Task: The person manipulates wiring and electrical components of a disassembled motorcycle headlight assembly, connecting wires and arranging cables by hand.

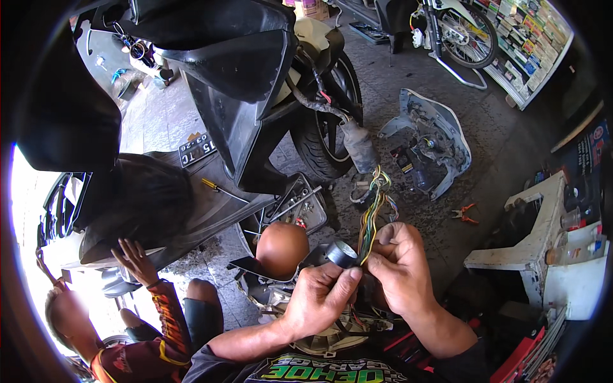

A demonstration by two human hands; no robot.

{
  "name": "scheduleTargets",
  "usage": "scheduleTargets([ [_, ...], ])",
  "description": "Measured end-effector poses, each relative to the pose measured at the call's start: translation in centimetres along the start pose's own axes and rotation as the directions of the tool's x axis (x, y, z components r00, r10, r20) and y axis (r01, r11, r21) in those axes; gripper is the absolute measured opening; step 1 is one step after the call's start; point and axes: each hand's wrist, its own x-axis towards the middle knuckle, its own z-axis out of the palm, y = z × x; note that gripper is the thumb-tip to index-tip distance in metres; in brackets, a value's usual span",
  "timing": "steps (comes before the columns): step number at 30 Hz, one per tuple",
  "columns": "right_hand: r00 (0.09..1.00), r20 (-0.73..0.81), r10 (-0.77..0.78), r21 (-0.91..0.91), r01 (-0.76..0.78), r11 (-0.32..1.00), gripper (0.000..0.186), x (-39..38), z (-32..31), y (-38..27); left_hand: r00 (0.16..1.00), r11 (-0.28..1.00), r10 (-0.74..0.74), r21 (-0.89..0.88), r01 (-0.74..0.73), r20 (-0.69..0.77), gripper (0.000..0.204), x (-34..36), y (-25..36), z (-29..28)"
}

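My left hand point(317, 295) is closed around the lower end of a bundle of multicoloured wires point(369, 231), with a roll of black tape point(341, 254) just above its fingers. My right hand point(403, 268) pinches the same wires a little to the right, beside the roll. The bundle rises to a dusty grey sleeve point(359, 143) hanging beside the front wheel of a dark scooter point(230, 70). Below my hands lies a tangle of wiring and plastic parts point(332, 335), partly hidden by my arms.
A co-worker point(124, 338) sits at lower left, one hand on the scooter. A screwdriver point(211, 185), tool tray point(306, 204), removed grey panel point(450, 166) and orange-handled pliers point(465, 214) lie around. A white stool point(523, 268) stands right, a bicycle-style wheel point(466, 35) upper right.
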Motion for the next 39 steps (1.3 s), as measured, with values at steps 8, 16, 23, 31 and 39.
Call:
scheduleTargets([
  [8,0.912,0.401,0.089,-0.027,-0.085,0.996,0.025,-0.5,-0.8,-3.7,0.97,0.876,0.241,0.435,-0.205,-0.026,0.023,0.1,1.0,0.3],
  [16,0.966,0.259,-0.017,-0.431,0.131,0.893,0.023,0.2,-3.5,-3.7,0.993,0.976,0.091,0.206,-0.075,-0.073,0.021,0.1,0.0,0.5],
  [23,0.962,0.138,-0.234,-0.433,0.271,0.86,0.011,1.4,-3.2,-0.8,0.995,0.999,0.004,0.041,-0.001,-0.097,0.025,0.2,0.9,0.4],
  [31,0.992,0.124,-0.013,-0.245,0.043,0.969,0.016,2.5,-1.7,-0.4,0.999,0.997,0.033,-0.072,-0.035,-0.027,0.036,0.2,1.0,0.8],
  [39,0.978,0.193,0.078,0.159,-0.109,0.981,0.035,2.9,-1.0,0.3,0.985,0.97,-0.072,-0.22,0.105,0.156,0.025,0.3,0.6,-0.3],
])
